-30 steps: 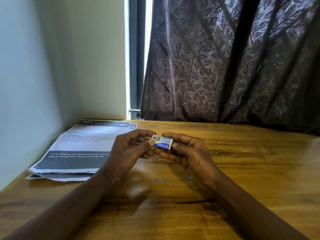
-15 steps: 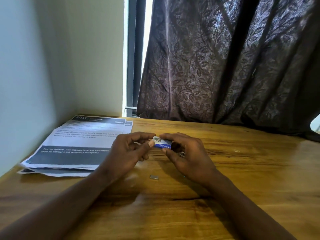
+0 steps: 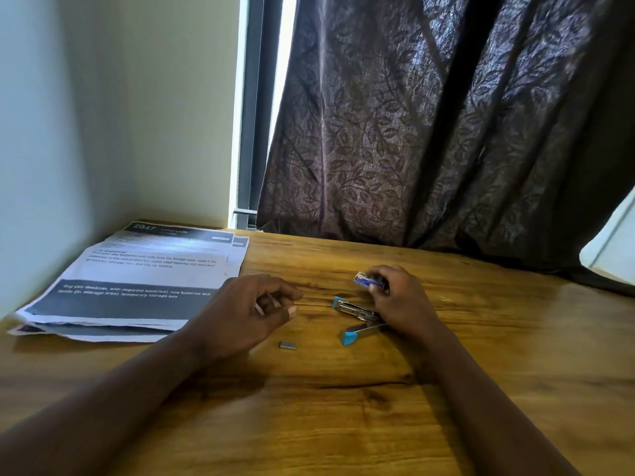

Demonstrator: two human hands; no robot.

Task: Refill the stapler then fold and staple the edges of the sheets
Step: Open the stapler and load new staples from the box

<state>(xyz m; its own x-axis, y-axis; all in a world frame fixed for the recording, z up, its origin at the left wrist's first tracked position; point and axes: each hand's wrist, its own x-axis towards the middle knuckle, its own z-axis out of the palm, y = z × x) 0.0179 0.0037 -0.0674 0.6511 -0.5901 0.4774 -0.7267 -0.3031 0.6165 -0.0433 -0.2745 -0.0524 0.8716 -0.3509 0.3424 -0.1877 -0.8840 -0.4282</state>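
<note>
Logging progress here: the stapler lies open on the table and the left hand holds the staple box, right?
No: the head view shows the right hand holding the staple box, not the left hand. The stapler lies open on the table.

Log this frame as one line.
right hand: holds staple box | left hand: fingers curled, contents unclear | stapler: open on table | staple strip: loose on table | sheets: flat at left
</note>
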